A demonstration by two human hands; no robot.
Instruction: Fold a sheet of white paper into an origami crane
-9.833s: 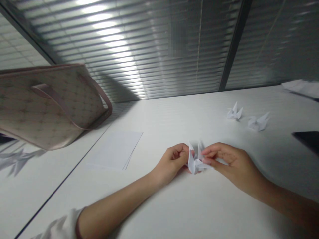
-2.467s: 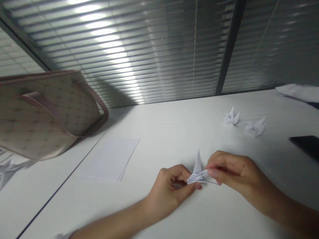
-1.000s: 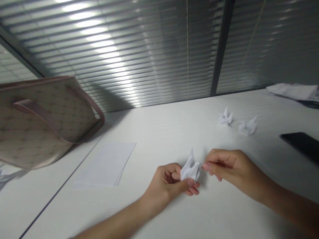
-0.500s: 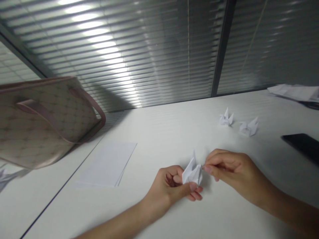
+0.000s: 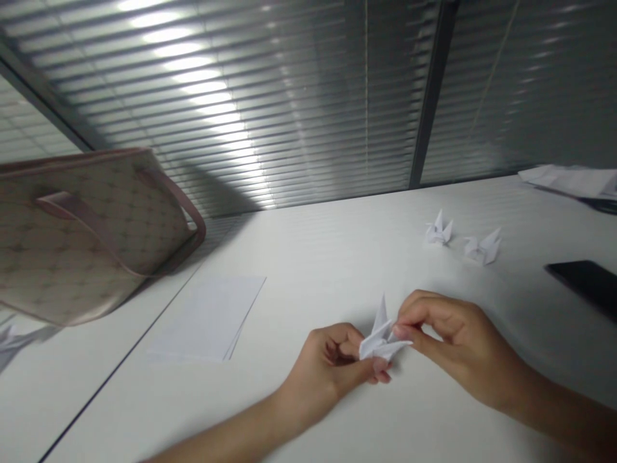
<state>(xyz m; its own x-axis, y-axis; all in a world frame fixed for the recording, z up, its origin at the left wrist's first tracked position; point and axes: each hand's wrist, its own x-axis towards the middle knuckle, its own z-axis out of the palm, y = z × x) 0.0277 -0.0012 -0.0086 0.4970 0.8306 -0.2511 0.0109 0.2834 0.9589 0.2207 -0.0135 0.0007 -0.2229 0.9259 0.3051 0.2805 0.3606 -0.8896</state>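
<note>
A white paper crane (image 5: 382,341), folded from paper, sits between my hands just above the white table (image 5: 308,270). My left hand (image 5: 328,360) pinches its lower body between thumb and fingers. My right hand (image 5: 453,341) holds the wing on the right side with thumb and forefinger. One pointed tip of the crane stands up between my hands. Two finished-looking paper cranes (image 5: 438,229) (image 5: 482,248) stand farther back on the table, out of reach of my fingers. A small stack of white paper sheets (image 5: 207,318) lies to the left of my left hand.
A beige patterned handbag (image 5: 91,231) with pink trim leans at the left of the table. A black phone (image 5: 585,283) lies at the right, and loose papers (image 5: 569,181) sit at the far right corner. Slatted blinds (image 5: 241,96) run behind the table.
The crane has turned, and its wing now spreads to the right. My right fingers have closed on it again, and the view has shifted slightly.
</note>
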